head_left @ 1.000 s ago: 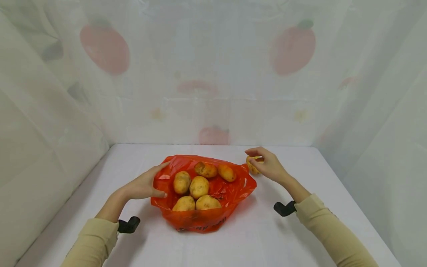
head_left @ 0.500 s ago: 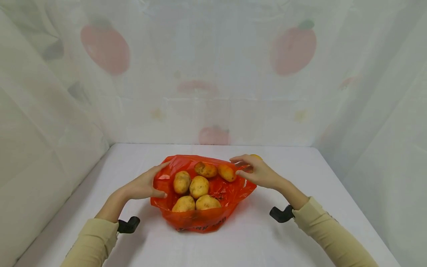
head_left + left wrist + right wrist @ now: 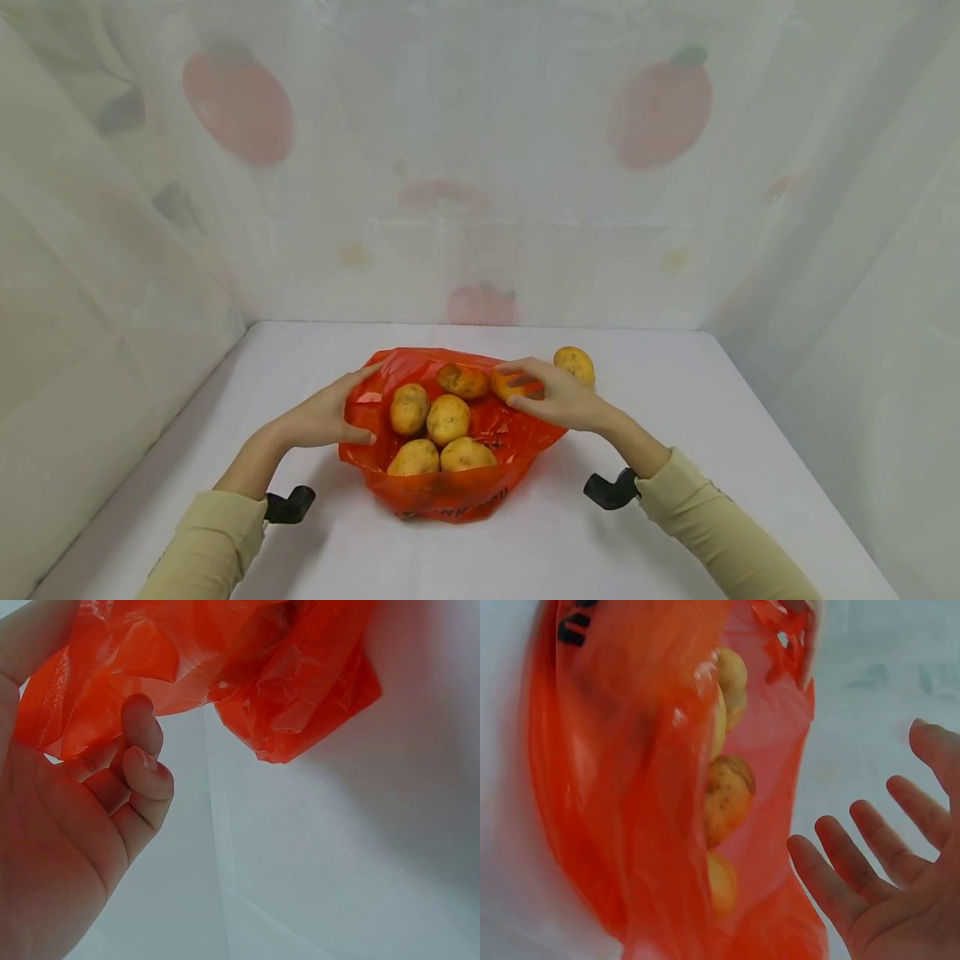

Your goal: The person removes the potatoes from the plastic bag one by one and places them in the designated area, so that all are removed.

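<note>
An orange plastic bag lay open on the white desk, roughly in the middle, with its mouth turned up toward the person. Inside it sat several potatoes: two at the near edge, two in the middle, one further back, and one at the right side partly covered by fingers.

The person's left hand held the bag's left rim. In the head view the thumb lay against the outside of the plastic and the fingers ran along the top edge; the left wrist view showed the fingers curled, with the orange film pinched between them and the thumb.

The right hand hovered at the bag's right rim, over the right-hand potato. Its fingers were spread and fairly straight in the right wrist view, gripping nothing, palm toward the bag. From the head view I could not tell whether the fingertips touched the potato or only hung just above it.

One more potato rested on the desk outside the bag, just behind the right hand and apart from the plastic.

Both forearms wore beige sleeves, each with a black mount at the wrist. White cloth printed with pale red fruit shapes hung behind and along both sides of the desk.
</note>
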Motion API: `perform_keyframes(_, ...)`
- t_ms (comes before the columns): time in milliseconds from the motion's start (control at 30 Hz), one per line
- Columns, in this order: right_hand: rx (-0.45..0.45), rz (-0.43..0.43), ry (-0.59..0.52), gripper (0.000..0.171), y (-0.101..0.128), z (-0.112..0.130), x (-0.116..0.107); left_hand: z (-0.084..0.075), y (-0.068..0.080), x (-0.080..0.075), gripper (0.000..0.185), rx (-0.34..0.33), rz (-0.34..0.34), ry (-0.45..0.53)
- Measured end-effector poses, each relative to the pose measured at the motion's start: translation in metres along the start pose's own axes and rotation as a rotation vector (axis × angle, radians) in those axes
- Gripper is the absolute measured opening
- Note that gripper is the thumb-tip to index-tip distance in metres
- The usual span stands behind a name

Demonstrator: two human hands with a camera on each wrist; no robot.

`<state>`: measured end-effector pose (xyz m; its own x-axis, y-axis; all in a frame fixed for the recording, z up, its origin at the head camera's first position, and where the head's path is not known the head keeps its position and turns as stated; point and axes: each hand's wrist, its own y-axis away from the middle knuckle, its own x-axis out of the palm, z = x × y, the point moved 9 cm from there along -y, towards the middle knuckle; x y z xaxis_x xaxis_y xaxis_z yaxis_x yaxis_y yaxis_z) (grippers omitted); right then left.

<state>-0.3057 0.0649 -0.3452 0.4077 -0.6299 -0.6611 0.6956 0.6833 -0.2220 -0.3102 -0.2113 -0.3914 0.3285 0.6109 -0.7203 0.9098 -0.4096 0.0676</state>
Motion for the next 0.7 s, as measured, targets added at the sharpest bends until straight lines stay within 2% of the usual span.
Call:
perform_keyframes(167,0.056,0.042,-0.043,0.042,-0.004,-0.009,0.015,0.000,0.000,0.001,0.099,-0.002,0.002,-0.010)
perform_keyframes(433,0.064,0.078,0.001,0.044,-0.009,-0.014,0.036,0.001,-0.001,0.002,0.099,-0.009,0.011,-0.009)
perform_keyframes(700,0.090,0.150,0.012,0.045,-0.012,-0.022,0.060,0.004,0.001,0.002,0.099,-0.022,0.009,-0.011)
